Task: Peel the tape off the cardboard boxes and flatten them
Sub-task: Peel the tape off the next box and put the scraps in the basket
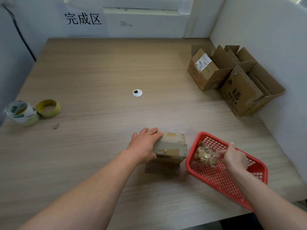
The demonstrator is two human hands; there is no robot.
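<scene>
The wooden bench (99,72) runs to a wall sheet (83,19) printed "完成区". At far right stand two open cardboard boxes (240,95); one bears a white label (203,62) with handwritten digits (seemingly "3391"). Near the front edge, a red basket (221,178) sits just beside a small taped box (172,146) with a barcode (163,157). The left hand (142,146) presses on this box, fingers (152,131) straight. The right hand (234,156) pinches a wad of peeled tape (206,155) over the basket. Two tape rolls (48,107) lie at far left.
</scene>
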